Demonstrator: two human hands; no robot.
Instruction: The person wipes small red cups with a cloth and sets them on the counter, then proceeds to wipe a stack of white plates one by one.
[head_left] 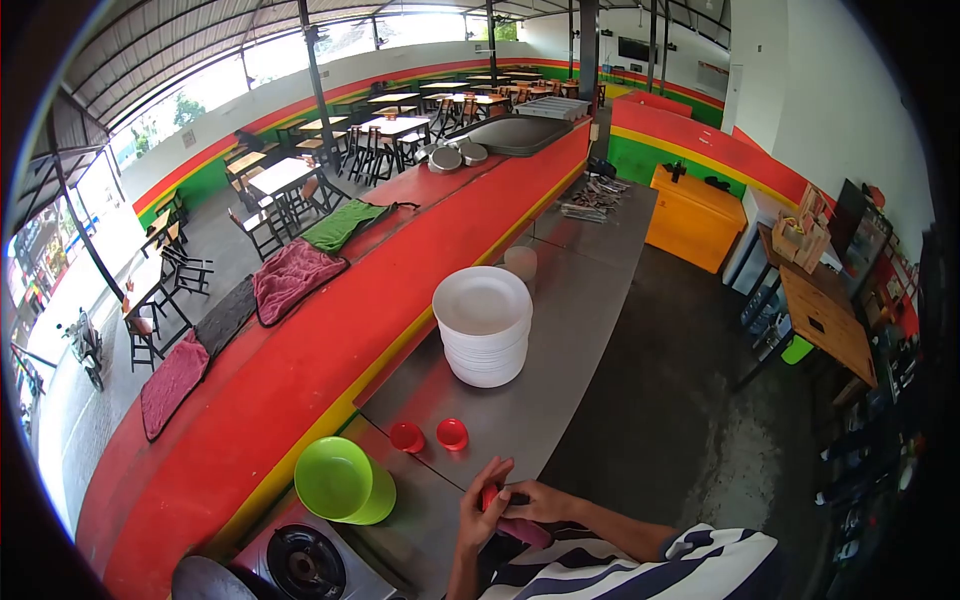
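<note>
My left hand [477, 512] is wrapped round a small red cup [488, 496], its fingertips pointing up. Against the cup presses my right hand [540, 502], fingers closed. A pink cloth [527, 533] hangs just under the right hand and seems gripped by it, though the fingers hide part of it. Two more small red cups, one on the left [407, 437] and one on the right [452, 434], stand on the metal counter [575, 335] just beyond my hands. A stack of white bowls [485, 340] rises farther along.
Green bowls [345, 480] stand stacked beside a gas stove [305, 560] at left. Along the counter runs a raised red ledge [330, 345] with folded cloths. Cutlery [597, 197] lies at the far end. An orange chest [695, 218] and a wooden table [825, 322] stand at right.
</note>
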